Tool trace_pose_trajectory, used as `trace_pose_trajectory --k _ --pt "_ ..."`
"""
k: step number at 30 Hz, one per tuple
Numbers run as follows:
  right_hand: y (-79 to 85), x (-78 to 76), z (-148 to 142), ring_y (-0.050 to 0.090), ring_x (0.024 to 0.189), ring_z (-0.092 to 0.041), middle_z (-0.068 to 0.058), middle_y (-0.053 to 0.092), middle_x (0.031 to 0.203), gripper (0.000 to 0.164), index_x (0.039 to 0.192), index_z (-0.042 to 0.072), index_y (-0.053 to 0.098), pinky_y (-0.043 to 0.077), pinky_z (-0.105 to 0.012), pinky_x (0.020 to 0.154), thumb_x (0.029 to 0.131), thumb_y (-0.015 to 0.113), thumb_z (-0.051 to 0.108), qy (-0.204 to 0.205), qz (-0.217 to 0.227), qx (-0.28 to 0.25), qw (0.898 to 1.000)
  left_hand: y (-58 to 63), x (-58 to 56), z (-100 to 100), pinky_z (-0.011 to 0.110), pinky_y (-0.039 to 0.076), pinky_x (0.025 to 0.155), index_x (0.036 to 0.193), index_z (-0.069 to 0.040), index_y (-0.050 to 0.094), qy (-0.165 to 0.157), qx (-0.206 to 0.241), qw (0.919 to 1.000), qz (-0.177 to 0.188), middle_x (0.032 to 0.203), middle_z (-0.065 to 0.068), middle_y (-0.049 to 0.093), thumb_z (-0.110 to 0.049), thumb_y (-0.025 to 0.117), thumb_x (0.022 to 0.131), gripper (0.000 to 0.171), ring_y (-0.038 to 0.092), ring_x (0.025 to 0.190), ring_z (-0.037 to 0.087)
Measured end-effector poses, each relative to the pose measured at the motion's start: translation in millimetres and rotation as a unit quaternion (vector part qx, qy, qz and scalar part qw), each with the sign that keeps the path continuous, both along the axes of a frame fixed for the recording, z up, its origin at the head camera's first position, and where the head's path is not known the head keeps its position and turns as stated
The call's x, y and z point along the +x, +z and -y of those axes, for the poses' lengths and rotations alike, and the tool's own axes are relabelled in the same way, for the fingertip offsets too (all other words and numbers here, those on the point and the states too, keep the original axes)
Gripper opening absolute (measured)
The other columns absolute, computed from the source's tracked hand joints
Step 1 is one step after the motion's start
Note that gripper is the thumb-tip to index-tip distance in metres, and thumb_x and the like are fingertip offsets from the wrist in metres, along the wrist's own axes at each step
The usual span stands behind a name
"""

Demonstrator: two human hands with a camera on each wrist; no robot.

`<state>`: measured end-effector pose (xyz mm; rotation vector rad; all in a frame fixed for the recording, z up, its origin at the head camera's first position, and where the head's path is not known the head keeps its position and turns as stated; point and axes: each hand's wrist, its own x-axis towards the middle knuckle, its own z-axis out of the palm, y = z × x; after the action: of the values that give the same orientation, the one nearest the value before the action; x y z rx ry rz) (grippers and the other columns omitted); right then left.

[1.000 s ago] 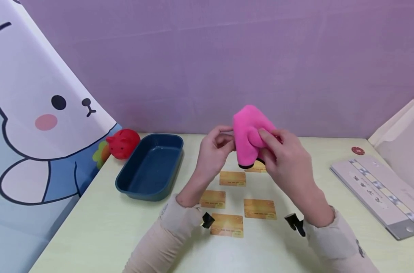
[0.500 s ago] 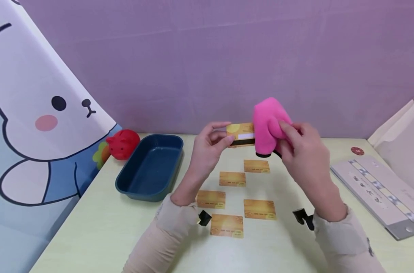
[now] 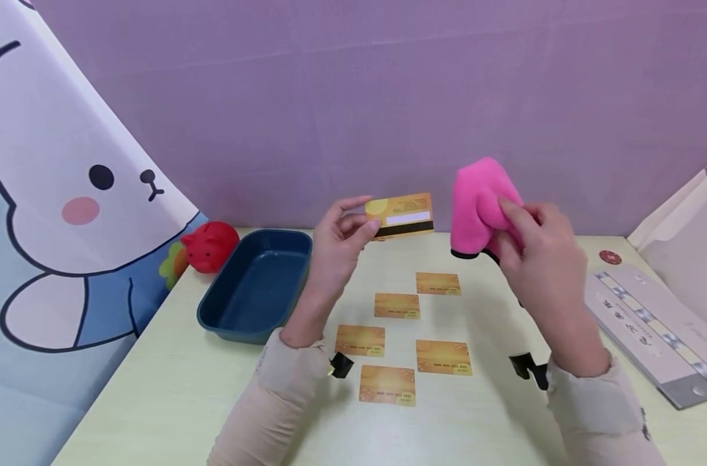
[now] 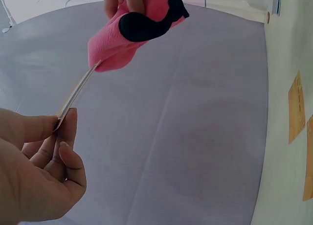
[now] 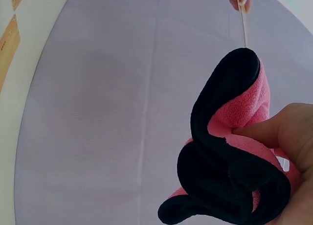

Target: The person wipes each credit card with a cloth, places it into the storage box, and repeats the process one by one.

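Preferably, I should steady the card (image 3: pixel 407 210), pinched in the left hand (image 3: pixel 338 241), beside the pink cloth (image 3: pixel 472 204) clasped in the right hand (image 3: pixel 547 265).

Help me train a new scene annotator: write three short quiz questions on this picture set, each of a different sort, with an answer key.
1. Left or right: which grip holds the black-trimmed pink fabric piece?
2. True or false: the red pig figure stands outside the blue tray.
3. How many gold bank cards lie on the table?

Key
1. Right: the right grip holds it, while the left grip pinches a striped bank card.
2. True.
3. Five.
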<state>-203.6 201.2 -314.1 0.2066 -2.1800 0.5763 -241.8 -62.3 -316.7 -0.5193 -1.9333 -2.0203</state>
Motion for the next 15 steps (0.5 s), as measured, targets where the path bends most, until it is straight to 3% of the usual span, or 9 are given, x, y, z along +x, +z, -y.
trace_pose_trajectory --k 8,12,15 --pt "3.1 1.7 2.8 0.056 0.098 -0.042 -0.026 0.062 0.106 0.036 0.128 0.009 0.069 0.045 -0.060 0.063 0.093 0.062 0.010 0.015 -0.010 0.000 1.000 5.4 1.6 23.3 0.022 0.045 0.065 0.132 -0.007 0.061 0.032 -0.009 0.9993 0.017 0.084 -0.005 0.070 -0.007 0.068 0.095 0.038 0.055 0.071 0.011" --pt "7.2 4.0 -0.1 0.057 0.099 -0.044 -0.027 0.062 0.106 0.035 0.127 0.008 0.069 0.045 -0.061 0.064 0.093 0.062 0.012 0.013 -0.024 -0.003 1.000 21.6 -5.0 43.1 0.022 0.044 0.065 0.134 -0.014 0.061 0.051 -0.061 0.9955 0.051 0.089 0.000 0.070 -0.013 0.067 0.096 0.038 0.056 0.073 0.012" --pt "10.0 7.0 -4.1 0.058 0.099 -0.044 -0.028 0.063 0.106 0.034 0.126 0.007 0.069 0.044 -0.062 0.065 0.093 0.062 0.011 0.009 -0.034 -0.010 0.999 36.9 -18.8 65.1 0.023 0.045 0.067 0.136 -0.019 0.060 0.061 -0.124 0.9870 0.083 0.099 0.006 0.072 -0.016 0.066 0.098 0.039 0.063 0.079 0.016"
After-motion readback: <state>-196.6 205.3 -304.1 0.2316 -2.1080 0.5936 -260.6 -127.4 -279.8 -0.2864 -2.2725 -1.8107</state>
